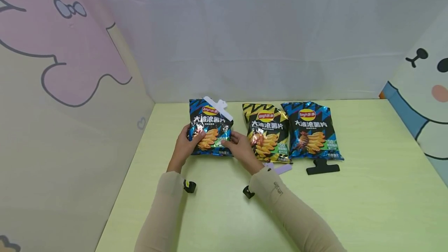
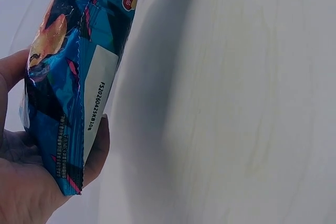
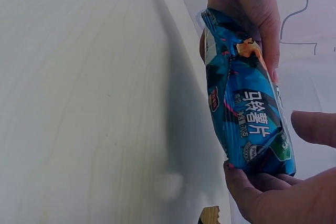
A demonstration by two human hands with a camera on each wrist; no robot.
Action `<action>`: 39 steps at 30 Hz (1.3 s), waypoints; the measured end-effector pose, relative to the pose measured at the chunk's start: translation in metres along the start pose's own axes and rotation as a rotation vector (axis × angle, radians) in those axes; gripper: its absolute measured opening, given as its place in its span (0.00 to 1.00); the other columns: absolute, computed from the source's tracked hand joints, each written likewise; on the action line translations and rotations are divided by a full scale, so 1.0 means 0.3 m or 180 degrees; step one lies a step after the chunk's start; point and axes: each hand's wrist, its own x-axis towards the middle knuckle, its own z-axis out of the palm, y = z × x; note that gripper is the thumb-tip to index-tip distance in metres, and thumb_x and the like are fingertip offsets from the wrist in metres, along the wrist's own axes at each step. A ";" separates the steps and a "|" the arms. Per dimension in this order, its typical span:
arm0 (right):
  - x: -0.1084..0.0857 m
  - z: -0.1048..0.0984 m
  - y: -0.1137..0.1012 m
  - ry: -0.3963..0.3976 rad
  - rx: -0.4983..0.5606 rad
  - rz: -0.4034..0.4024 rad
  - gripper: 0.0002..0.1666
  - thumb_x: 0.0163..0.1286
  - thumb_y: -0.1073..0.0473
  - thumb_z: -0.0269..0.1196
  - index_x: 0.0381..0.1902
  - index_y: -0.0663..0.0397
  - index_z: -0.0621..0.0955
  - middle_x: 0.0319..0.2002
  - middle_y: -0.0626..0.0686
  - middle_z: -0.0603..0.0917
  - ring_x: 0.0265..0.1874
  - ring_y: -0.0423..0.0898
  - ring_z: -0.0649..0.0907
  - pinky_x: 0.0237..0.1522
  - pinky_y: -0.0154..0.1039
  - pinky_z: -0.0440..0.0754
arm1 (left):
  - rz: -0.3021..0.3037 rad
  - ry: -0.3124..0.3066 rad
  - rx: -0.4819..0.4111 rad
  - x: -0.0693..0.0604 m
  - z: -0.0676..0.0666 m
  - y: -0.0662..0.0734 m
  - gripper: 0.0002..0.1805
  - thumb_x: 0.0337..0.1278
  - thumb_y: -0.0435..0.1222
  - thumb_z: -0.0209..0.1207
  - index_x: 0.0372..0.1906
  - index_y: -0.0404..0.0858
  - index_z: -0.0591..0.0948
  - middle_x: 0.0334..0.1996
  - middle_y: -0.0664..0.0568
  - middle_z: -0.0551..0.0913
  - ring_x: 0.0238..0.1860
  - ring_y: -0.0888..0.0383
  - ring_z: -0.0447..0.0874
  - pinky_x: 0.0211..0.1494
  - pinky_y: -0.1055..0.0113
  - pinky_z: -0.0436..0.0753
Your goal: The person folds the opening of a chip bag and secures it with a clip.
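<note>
Table edge (image 1: 238,102) behind leftmost bag (image 1: 210,126)

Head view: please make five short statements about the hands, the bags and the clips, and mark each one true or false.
1. The left hand and right hand hold the left bag. True.
2. The yellow bag is between the left bag and the right bag. True.
3. The white clip is on the right bag. False: it is at the top of the left bag.
4. The black clip touches the left hand. False: it lies on the table near the right bag's lower edge.
5. The purple clip is partly hidden. True.
</note>
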 end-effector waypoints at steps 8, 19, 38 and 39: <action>-0.009 0.000 0.000 -0.0078 -0.0022 0.0051 0.34 0.73 0.58 0.63 0.73 0.59 0.68 0.70 0.62 0.75 0.70 0.56 0.76 0.71 0.51 0.74 | -0.0068 0.0013 0.0062 0.000 0.007 -0.010 0.52 0.58 0.61 0.64 0.80 0.45 0.54 0.78 0.42 0.59 0.77 0.42 0.60 0.79 0.42 0.63; -0.005 -0.001 0.006 -0.0140 -0.0057 0.0147 0.37 0.74 0.58 0.62 0.75 0.62 0.64 0.72 0.64 0.71 0.72 0.58 0.73 0.72 0.52 0.72 | -0.0100 0.0011 0.0063 0.010 0.018 -0.022 0.51 0.58 0.60 0.65 0.80 0.49 0.53 0.78 0.42 0.60 0.75 0.42 0.63 0.77 0.42 0.65; 0.015 0.005 0.025 -0.0170 -0.0089 0.0184 0.37 0.74 0.57 0.62 0.75 0.61 0.64 0.72 0.63 0.72 0.72 0.57 0.73 0.73 0.51 0.72 | -0.0130 -0.0051 0.0036 0.025 0.025 -0.054 0.52 0.58 0.63 0.63 0.80 0.50 0.51 0.76 0.40 0.63 0.71 0.42 0.68 0.75 0.43 0.69; 0.015 0.006 0.025 -0.0167 -0.0102 0.0182 0.37 0.74 0.56 0.62 0.75 0.62 0.64 0.72 0.63 0.72 0.72 0.57 0.73 0.72 0.52 0.72 | -0.0134 -0.0050 0.0047 0.025 0.026 -0.056 0.52 0.58 0.63 0.63 0.80 0.49 0.51 0.76 0.40 0.63 0.72 0.42 0.68 0.75 0.43 0.69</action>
